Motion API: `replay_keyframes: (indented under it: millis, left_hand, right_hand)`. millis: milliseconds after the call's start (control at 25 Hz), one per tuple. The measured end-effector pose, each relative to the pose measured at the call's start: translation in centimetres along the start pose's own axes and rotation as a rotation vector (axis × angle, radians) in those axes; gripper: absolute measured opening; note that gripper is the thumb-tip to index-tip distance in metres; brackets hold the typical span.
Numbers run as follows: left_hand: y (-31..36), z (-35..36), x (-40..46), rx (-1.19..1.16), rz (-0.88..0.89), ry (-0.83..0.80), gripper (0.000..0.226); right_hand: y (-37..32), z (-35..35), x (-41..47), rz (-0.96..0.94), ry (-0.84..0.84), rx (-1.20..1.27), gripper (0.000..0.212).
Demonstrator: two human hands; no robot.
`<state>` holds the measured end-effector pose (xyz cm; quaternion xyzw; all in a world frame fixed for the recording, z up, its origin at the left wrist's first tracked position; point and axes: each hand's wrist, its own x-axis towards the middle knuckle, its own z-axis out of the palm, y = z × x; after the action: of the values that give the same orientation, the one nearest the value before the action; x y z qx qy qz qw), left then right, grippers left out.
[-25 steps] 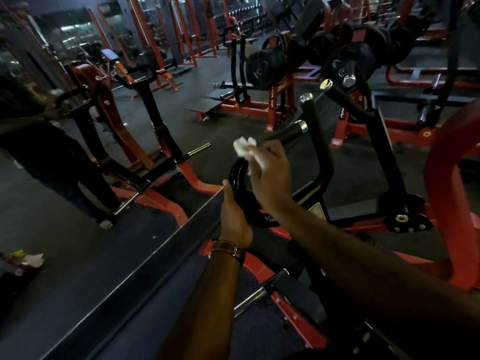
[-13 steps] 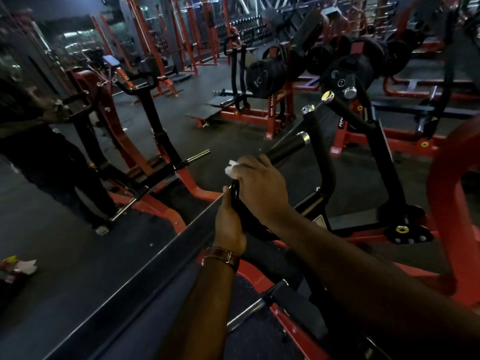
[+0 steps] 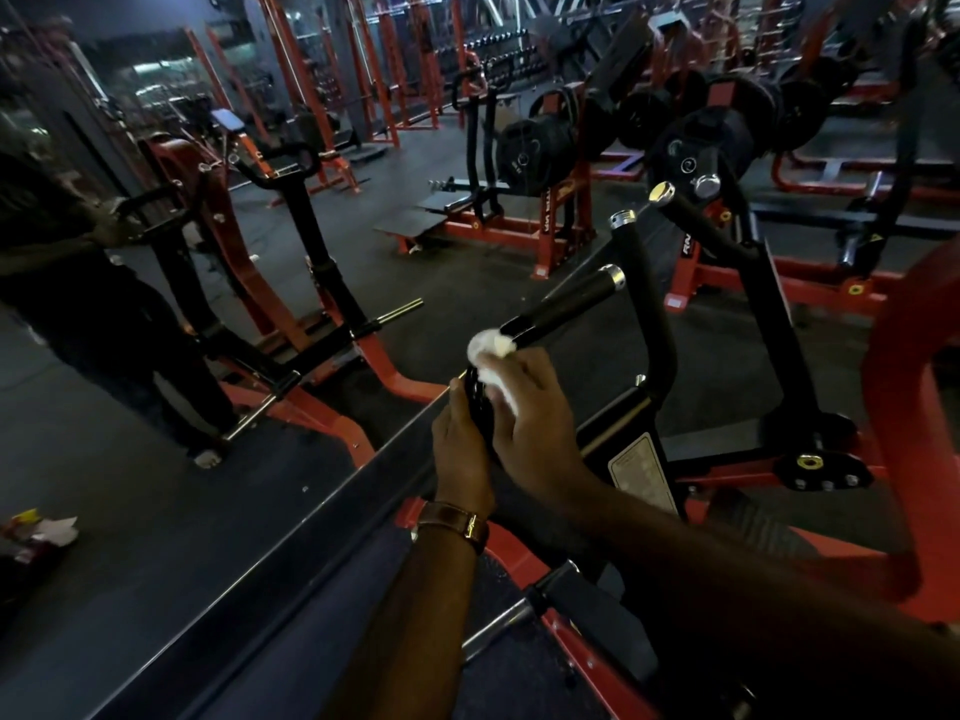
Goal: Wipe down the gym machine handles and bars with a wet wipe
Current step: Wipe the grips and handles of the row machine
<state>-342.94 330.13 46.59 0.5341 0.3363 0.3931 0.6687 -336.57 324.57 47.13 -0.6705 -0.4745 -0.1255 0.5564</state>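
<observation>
My right hand (image 3: 530,423) has its fingers curled over a white wet wipe (image 3: 491,356), pressing the wad against the curved black bar (image 3: 480,402) where it bends down from the handle; part of the wipe bulges out above my knuckles and a strip of it shows under the fingers. My left hand (image 3: 460,449) grips the same curved bar from the near-left side, thumb pointing up along it; a brown-strapped watch (image 3: 457,524) sits on that wrist.

Just beyond the wipe, the black handle (image 3: 566,304) runs up and to the right, ending in a chrome cap; past it stands a taller upright black grip (image 3: 641,283), also chrome-capped, and farther right a third angled bar (image 3: 727,246) with a shiny round end. All of these belong to a red-and-black plate-loaded machine (image 3: 893,387); a pale label plate (image 3: 636,472) is fixed to its black post just right of my hands.

To the left a wall mirror (image 3: 156,511) runs along the floor edge; in it I see the reflected machine and a dark-clothed standing figure (image 3: 78,314). Near the left edge, low down, lies some crumpled white and yellow litter (image 3: 44,530). Far ahead, black weight plates (image 3: 535,153) hang on red racks.
</observation>
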Motion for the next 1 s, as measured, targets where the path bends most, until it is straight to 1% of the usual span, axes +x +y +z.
replay_keyframes:
  millis: [40,80,120,160,200,240,280,320,360,400,480,520,560,600,640,720,760,800,840,880,960,1000]
  left_hand:
    - [0.0,-0.1,0.2,0.016,0.074,0.04,0.04]
    - [0.1,-0.1,0.4,0.024,0.134,0.09,0.036]
    - [0.3,0.0,0.6,0.037,0.17,0.129,0.033]
    - [0.5,0.2,0.7,0.05,0.186,0.149,0.033]
    - [0.7,0.4,0.6,0.057,0.192,0.154,0.033]
    - [0.6,0.5,0.6,0.052,0.188,0.153,0.032]
    - [0.6,0.7,0.6,0.034,0.176,0.149,0.031]
    - [0.5,0.8,0.7,0.016,0.161,0.147,0.03]
    - [0.7,1.0,0.7,0.004,0.155,0.148,0.029]
    - [0.8,1.2,0.8,-0.002,0.168,0.15,0.027]
    - [1.1,1.5,1.1,0.023,0.227,0.133,0.023]
    - [1.3,1.7,1.3,0.055,0.25,0.119,0.022]
    - [1.4,1.9,1.3,0.091,0.26,0.112,0.022]
    - [1.5,2.0,1.4,0.12,0.257,0.106,0.023]
    - [1.7,2.0,1.5,0.142,0.239,0.093,0.024]
    - [2.6,2.2,1.9,0.139,0.192,0.045,0.027]
    - [3.1,2.2,2.7,0.163,0.183,0.034,0.029]
    - [3.7,2.3,3.6,0.24,0.177,0.03,0.031]
    - [4.1,2.5,4.6,0.332,0.161,0.03,0.034]
    - [4.6,2.6,5.3,0.424,0.13,0.034,0.039]
    - [5.0,3.0,5.5,0.472,0.071,0.071,0.048]
    - [4.8,3.1,5.4,0.484,0.089,0.084,0.045]
  right_hand:
    - [-0.2,-0.2,-0.4,0.035,0.018,0.069,0.031]
    - [-0.1,-0.3,0.1,0.169,0.091,0.163,0.026]
    - [-0.2,-0.6,1.4,0.41,0.177,0.284,0.022]
    - [-0.2,-0.8,3.2,0.705,0.252,0.467,0.02]
    - [-0.7,-1.0,4.3,0.951,0.268,0.671,0.018]
    - [-1.3,-0.9,4.8,1.121,0.247,0.831,0.019]
    - [-1.9,-0.8,4.7,1.208,0.196,0.888,0.02]
    - [-2.5,-0.8,4.3,1.231,0.136,0.894,0.021]
    - [-2.7,-1.1,4.0,1.236,0.113,0.913,0.018]
    - [-2.4,-1.3,4.0,1.258,0.132,0.947,0.014]
    - [-1.3,-1.9,5.1,1.338,0.189,1.135,0.011]
    - [-1.1,-1.8,5.4,1.357,0.206,1.136,0.012]
    - [-1.3,-1.5,5.1,1.326,0.189,1.047,0.014]
    - [-1.6,-1.2,4.3,1.216,0.167,0.888,0.015]
    - [-2.0,-0.8,3.2,0.996,0.143,0.696,0.016]
    - [-2.1,-1.2,1.1,0.392,0.088,0.326,0.019]
    - [-1.0,-1.4,0.8,0.137,0.072,0.179,0.018]
    - [0.0,-1.5,1.4,-0.019,0.046,0.057,0.018]
    - [0.5,-1.7,2.6,-0.078,0.026,-0.038,0.018]
    - [0.8,-1.7,3.7,-0.097,0.003,-0.118,0.02]
    - [0.9,-2.0,5.3,-0.123,-0.021,-0.284,0.021]
    - [1.3,-2.2,5.7,-0.124,-0.024,-0.356,0.022]
